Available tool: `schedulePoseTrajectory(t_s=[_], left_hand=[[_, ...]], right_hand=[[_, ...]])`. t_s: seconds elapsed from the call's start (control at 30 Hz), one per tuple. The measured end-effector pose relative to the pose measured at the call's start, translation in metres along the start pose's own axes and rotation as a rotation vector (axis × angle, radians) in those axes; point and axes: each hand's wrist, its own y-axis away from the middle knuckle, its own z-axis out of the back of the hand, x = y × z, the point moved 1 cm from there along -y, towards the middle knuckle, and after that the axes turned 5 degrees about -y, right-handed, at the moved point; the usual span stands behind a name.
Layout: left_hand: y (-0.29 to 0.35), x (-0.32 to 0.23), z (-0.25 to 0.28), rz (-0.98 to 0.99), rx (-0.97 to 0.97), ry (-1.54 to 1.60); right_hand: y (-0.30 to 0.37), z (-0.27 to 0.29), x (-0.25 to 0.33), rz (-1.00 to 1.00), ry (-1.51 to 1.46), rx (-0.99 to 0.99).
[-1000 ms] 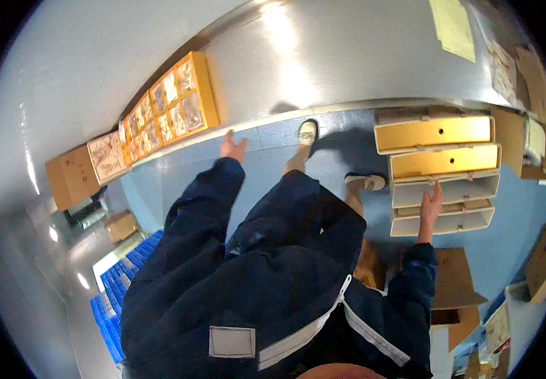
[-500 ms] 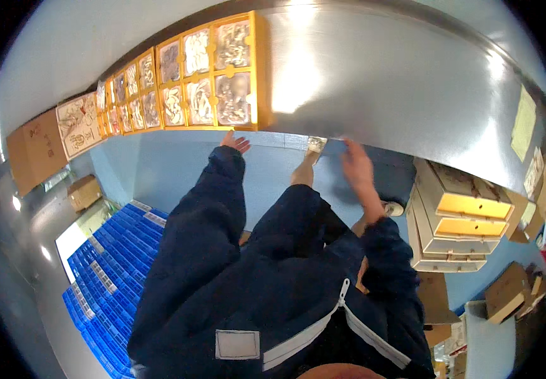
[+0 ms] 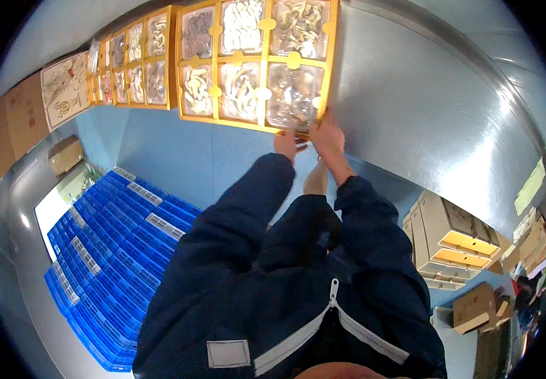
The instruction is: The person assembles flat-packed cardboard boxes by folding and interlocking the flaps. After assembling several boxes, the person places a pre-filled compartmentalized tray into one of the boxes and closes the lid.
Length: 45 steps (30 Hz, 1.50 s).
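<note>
A yellow divided box [image 3: 257,128] lies on the metal counter, its compartments holding clear trays of mushrooms, some pale, some dark. My right hand [image 3: 328,138] grips its near right corner, fingers closed over the edge. Just left of it, my left hand [image 3: 285,145] is at the near edge of the same box, fingers stretched out and partly apart. Beside both hands sits the corner tray of dark mushrooms [image 3: 290,95]. The undersides of the fingers are hidden.
More yellow boxes of mushroom trays [image 3: 139,106] line the counter to the left, beyond them cartons [image 3: 65,88]. Blue crates [image 3: 115,252] are stacked at lower left. Pale boxes with yellow insides [image 3: 459,237] stand under the bare metal counter [image 3: 405,95] on the right.
My hands, formerly apart, have come together at the box's near right corner, and the right one has taken hold there. The view has shifted; the box now sits slightly askew beside its neighbour.
</note>
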Motion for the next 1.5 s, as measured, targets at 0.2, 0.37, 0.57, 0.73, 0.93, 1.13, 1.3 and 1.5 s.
schedulePoseTrajectory(t_s=[0.2, 0.37, 0.57, 0.73, 0.93, 1.13, 1.3, 1.5], left_hand=[[0.061, 0.074, -0.140, 0.189, 0.115, 0.113], [0.169, 0.066, -0.240, -0.233, 0.868, -0.529], [0.065, -0.143, -0.210, -1.140, 0.131, -0.879], [-0.060, -0.230, -0.212, -0.829, 0.330, -1.642], [-0.080, -0.233, -0.219, -0.593, 0.505, -1.469], [0.013, -0.207, -0.209, -0.674, 0.682, -1.382], [0.142, -0.204, -0.209, -0.615, 1.025, -1.142], [0.332, -0.174, -0.210, -0.411, 1.060, -1.289]], right_hand=[[0.015, 0.101, -0.111, -0.054, 0.039, -0.123], [0.077, 0.176, -0.269, -0.260, -0.851, -0.723], [0.126, 0.096, -0.230, -0.392, -1.302, -0.287], [0.099, 0.062, -0.195, -0.276, -1.521, -0.269], [0.094, 0.059, -0.183, -0.055, -1.662, -0.468], [0.153, 0.097, -0.205, -0.076, -1.752, -0.801], [0.250, 0.130, -0.218, -0.005, -1.800, -0.910], [0.421, 0.173, -0.283, -0.014, -1.815, -0.854]])
